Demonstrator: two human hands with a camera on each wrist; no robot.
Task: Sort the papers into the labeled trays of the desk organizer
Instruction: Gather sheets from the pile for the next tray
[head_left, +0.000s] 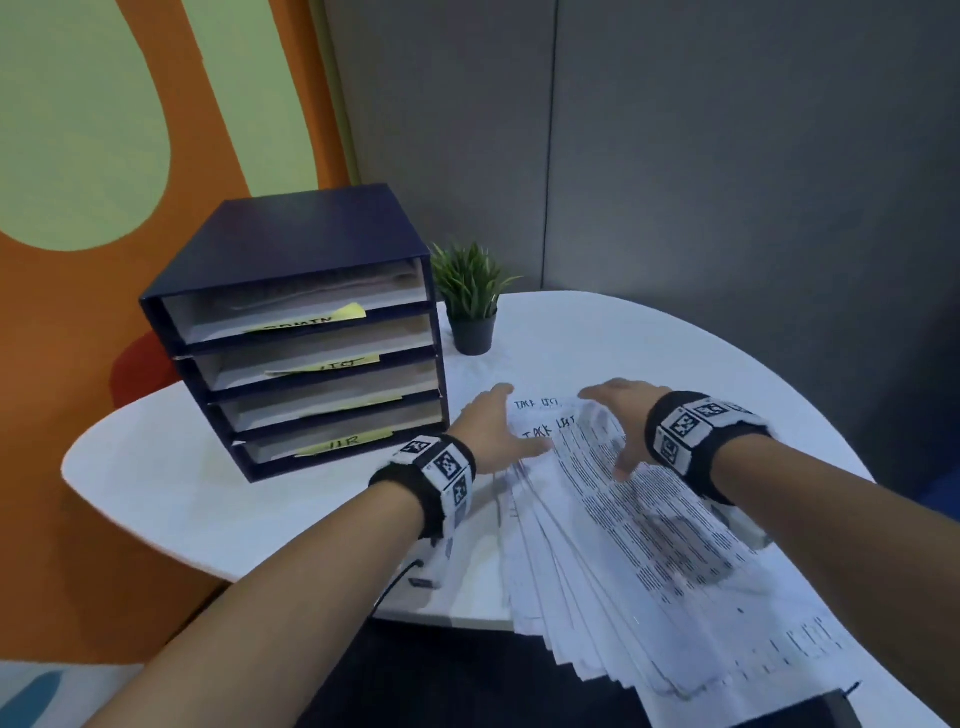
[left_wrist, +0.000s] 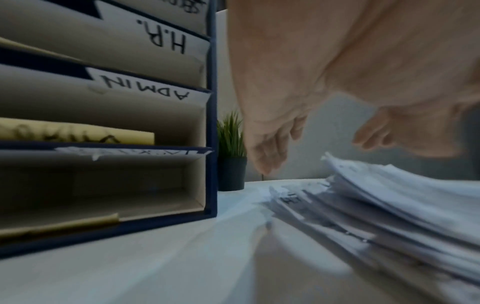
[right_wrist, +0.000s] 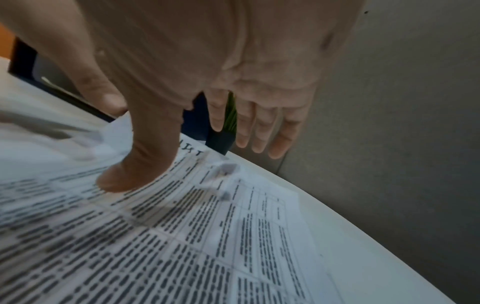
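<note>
A dark blue desk organizer (head_left: 311, 338) with several stacked trays, each bearing a yellow label, stands at the table's left. In the left wrist view the organizer (left_wrist: 109, 127) shows labels reading H.R. and ADMIN. A fanned stack of printed papers (head_left: 623, 530) lies to its right and overhangs the near edge. My left hand (head_left: 498, 421) rests with straight fingers against the stack's far left corner, beside sheets headed with handwriting. My right hand (head_left: 610, 431) hovers spread over the stack's far end. In the right wrist view, the right hand (right_wrist: 187, 160) presses its thumb on the top sheet (right_wrist: 197, 236), fingers straight and lifted.
A small potted plant (head_left: 470, 306) stands just behind the papers, right of the organizer. The white rounded table (head_left: 218, 499) ends close in front of me. A grey partition wall (head_left: 727, 182) rises behind the table, and an orange and green wall lies at left.
</note>
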